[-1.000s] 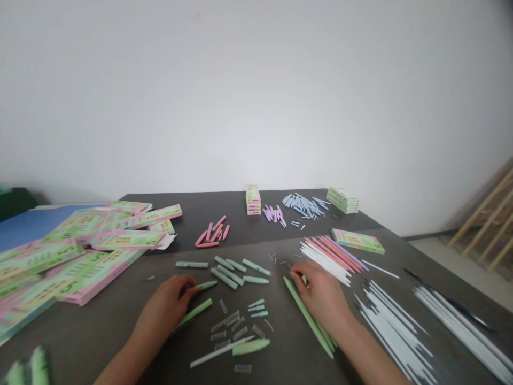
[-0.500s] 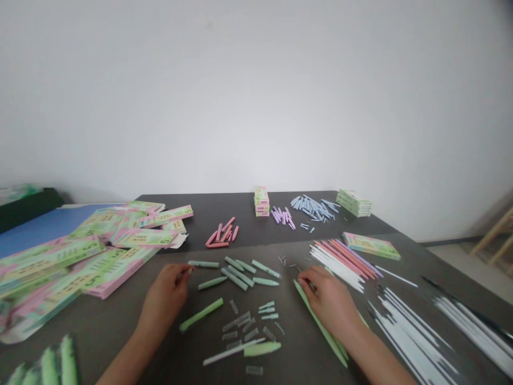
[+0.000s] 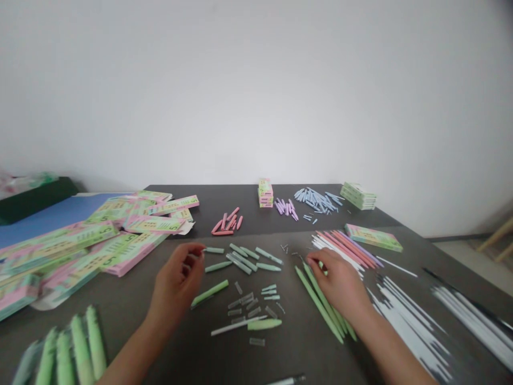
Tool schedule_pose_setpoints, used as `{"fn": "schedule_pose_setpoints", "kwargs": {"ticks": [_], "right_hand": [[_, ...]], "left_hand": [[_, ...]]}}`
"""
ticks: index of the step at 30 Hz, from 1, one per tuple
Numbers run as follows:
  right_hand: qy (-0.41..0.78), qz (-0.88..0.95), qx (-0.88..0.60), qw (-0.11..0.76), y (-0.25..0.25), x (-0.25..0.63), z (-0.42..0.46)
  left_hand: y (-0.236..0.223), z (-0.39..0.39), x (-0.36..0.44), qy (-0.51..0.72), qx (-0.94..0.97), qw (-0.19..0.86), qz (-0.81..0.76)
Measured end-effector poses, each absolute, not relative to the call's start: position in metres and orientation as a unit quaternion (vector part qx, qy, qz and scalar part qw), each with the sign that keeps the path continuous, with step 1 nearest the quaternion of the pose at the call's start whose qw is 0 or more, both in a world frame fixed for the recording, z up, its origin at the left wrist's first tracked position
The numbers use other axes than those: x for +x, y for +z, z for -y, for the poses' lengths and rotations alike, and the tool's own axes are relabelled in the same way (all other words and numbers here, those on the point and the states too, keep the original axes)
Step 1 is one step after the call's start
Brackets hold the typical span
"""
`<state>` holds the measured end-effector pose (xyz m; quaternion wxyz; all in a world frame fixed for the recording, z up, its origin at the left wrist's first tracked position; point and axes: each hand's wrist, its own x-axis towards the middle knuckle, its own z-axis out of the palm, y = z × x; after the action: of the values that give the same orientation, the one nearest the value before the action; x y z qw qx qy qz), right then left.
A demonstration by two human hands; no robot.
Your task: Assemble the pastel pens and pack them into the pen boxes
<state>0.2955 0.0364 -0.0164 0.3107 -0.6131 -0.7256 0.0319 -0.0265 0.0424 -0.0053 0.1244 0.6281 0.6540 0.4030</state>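
My left hand point(image 3: 178, 280) hovers just left of the grey-green pen barrels point(image 3: 239, 262), its fingers loosely curled and apart, with nothing visible in them. My right hand point(image 3: 332, 280) is over long green tapered barrels point(image 3: 319, 302), thumb and fingertips pinched near their upper ends. What sits in that pinch is hidden. Between the hands lie clear plastic caps point(image 3: 246, 305), small mint-green tips point(image 3: 270, 292), and a bright green barrel point(image 3: 210, 293). Nearer me, a white refill rod point(image 3: 238, 325) lies against a short green tapered piece point(image 3: 264, 324).
Printed boxes point(image 3: 136, 224) are heaped at left, behind thick green pens point(image 3: 80, 345). White refill rods point(image 3: 412, 329) lie at right. Pink barrels point(image 3: 226, 222), purple barrels point(image 3: 286, 208), blue barrels point(image 3: 316, 199) and stacked boxes point(image 3: 265, 192) stand farther back.
My left hand has lifted and its fingers have loosened from a pinch. My right hand stays by the green barrels. The view has tipped down, showing a pen end at the bottom edge.
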Motion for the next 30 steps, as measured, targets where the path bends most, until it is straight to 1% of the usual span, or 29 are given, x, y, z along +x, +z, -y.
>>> {"fn": "schedule_pose_setpoints", "kwargs": {"ticks": [4, 7, 10, 13, 15, 17, 19, 25, 30], "right_hand": [[0.106, 0.739, -0.585, 0.317, -0.009, 0.282, -0.028], [0.173, 0.769, -0.550, 0.276, -0.003, 0.266, -0.011], [0.234, 0.811, -0.507, 0.174, 0.001, 0.247, 0.008], [0.274, 0.846, -0.457, 0.019, 0.000, 0.228, 0.020], [0.271, 0.864, -0.419, -0.068, -0.006, 0.218, 0.021], [0.250, 0.879, -0.391, -0.111, -0.013, 0.211, 0.020], [0.223, 0.890, -0.381, -0.115, -0.020, 0.207, 0.017], [0.147, 0.919, -0.357, -0.077, -0.037, 0.204, 0.016], [0.091, 0.935, -0.335, -0.071, -0.037, 0.199, 0.019]], "left_hand": [[-0.010, -0.046, -0.024, 0.278, 0.693, 0.174, -0.643], [-0.018, -0.050, -0.028, 0.207, 0.714, 0.182, -0.643], [-0.025, -0.053, -0.035, 0.148, 0.733, 0.185, -0.637], [-0.029, -0.052, -0.040, 0.097, 0.753, 0.182, -0.625], [-0.031, -0.051, -0.042, 0.075, 0.760, 0.173, -0.621], [-0.031, -0.051, -0.042, 0.061, 0.763, 0.165, -0.622], [-0.029, -0.052, -0.042, 0.052, 0.764, 0.159, -0.624], [-0.022, -0.055, -0.039, 0.067, 0.759, 0.143, -0.631], [-0.019, -0.055, -0.041, 0.086, 0.751, 0.136, -0.640]]}}
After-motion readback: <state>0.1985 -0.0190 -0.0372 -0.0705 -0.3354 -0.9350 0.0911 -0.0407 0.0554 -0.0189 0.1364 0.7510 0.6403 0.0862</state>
